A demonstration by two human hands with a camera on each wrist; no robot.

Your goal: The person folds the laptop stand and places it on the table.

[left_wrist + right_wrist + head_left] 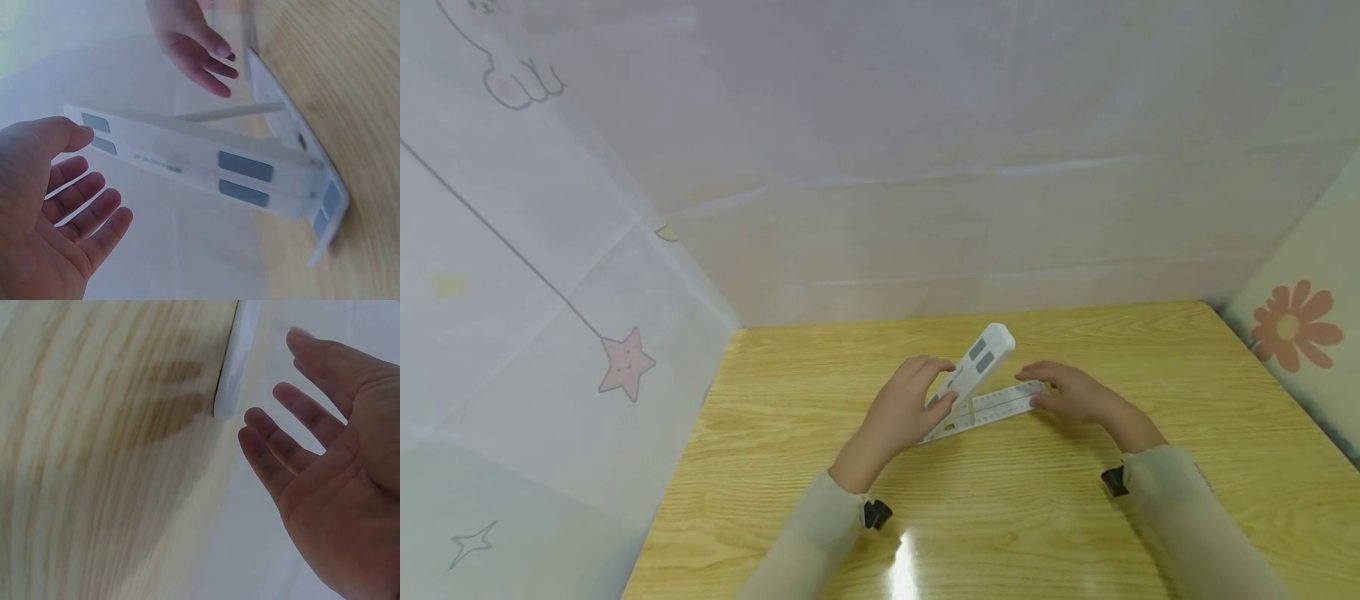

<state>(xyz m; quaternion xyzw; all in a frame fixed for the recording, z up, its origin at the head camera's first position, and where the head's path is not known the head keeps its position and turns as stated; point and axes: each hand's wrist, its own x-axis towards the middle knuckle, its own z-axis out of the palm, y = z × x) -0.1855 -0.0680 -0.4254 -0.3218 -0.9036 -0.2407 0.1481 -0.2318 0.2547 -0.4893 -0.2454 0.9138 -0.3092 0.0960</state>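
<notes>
A white folding laptop stand [973, 367] with grey pads stands on the table, its upper arm tilted up from the flat base [1011, 403]. A thin strut [231, 112] props the two parts apart in the left wrist view. My left hand [895, 412] is beside the raised arm, with the thumb right at a grey pad and the fingers loosely spread. Around the far right end of the base, my right hand [1071, 394] hovers with fingers parted. In the right wrist view its fingertips are apart from the stand's end [231, 387].
The wooden table [790, 467] has its back edge against a pale cloth backdrop [880, 208]. More printed cloth hangs at the left and right sides, with a pink star [627, 364] and a red flower [1296, 327]. Black wrist straps [876, 513] show at both sleeves.
</notes>
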